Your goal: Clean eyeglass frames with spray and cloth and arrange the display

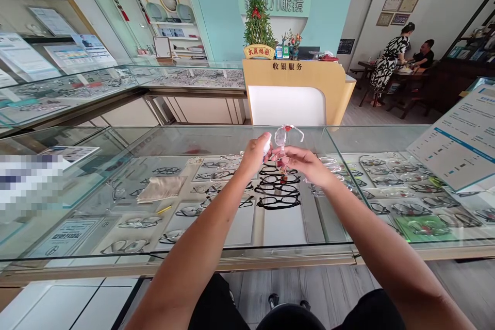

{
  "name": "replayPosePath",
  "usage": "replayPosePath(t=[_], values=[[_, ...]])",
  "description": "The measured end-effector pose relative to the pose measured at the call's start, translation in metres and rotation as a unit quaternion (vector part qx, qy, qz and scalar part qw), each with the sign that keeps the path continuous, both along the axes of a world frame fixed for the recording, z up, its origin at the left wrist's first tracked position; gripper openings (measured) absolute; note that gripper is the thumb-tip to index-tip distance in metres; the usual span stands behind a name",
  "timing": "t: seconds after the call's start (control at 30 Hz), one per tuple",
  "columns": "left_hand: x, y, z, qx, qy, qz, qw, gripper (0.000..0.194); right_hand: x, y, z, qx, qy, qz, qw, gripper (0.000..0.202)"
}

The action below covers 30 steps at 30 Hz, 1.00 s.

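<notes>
Over the glass counter, my right hand (307, 164) pinches a pair of clear-framed eyeglasses (281, 137) by its lower part. The eyeglasses are turned on end, with one temple arm sticking out to the right and a small reddish mark at the top. Just to the left, my left hand (255, 153) is closed around a small white bottle (267, 145), thumb on top; most of the bottle is hidden by the fingers. Below both hands, several black-framed eyeglasses (278, 201) are lined up one behind another in the display case.
The glass display counter (240, 253) spans the front, holding many frames and a beige cloth (161, 189). A printed sign (458, 136) stands at right. Beyond are a wooden cashier desk (297, 77) and a side showcase (189, 78). Two people (390, 59) are at a table, far right.
</notes>
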<state>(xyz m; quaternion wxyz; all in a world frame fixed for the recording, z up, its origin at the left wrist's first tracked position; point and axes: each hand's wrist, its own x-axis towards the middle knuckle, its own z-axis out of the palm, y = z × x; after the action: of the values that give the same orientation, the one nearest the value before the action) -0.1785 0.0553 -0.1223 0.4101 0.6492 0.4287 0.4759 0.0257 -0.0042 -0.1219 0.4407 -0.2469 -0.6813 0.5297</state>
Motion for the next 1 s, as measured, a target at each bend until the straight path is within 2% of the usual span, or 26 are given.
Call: replayPosePath(t=[0.33,0.47,0.67,0.83,0.9,0.97,1.0], values=[[-0.001,-0.001,0.001,-0.007,0.005,-0.025,1.0,0.059,-0.002,-0.002,0.001,-0.015,0.003,0.024,1.0,0.045],[-0.002,-0.002,0.0,-0.004,0.012,-0.025,1.0,0.066,0.0,-0.003,0.004,-0.009,0.02,-0.006,1.0,0.044],[-0.002,-0.009,0.002,-0.002,0.076,-0.104,0.992,0.07,0.004,0.004,0.001,-0.039,0.102,-0.095,0.99,0.047],[-0.002,-0.008,0.002,-0.017,0.102,-0.13,0.986,0.068,0.003,0.004,0.002,-0.062,0.117,-0.101,0.986,0.048],[-0.011,0.002,0.003,-0.017,0.072,-0.112,0.991,0.071,0.003,0.004,0.002,-0.065,0.114,-0.1,0.986,0.05],[-0.028,0.017,0.006,-0.007,0.031,-0.025,0.999,0.075,0.005,0.004,0.002,-0.066,0.109,-0.106,0.986,0.052],[-0.039,0.026,0.009,0.001,0.017,0.043,0.999,0.075,0.006,0.004,0.002,-0.066,0.108,-0.11,0.986,0.053]])
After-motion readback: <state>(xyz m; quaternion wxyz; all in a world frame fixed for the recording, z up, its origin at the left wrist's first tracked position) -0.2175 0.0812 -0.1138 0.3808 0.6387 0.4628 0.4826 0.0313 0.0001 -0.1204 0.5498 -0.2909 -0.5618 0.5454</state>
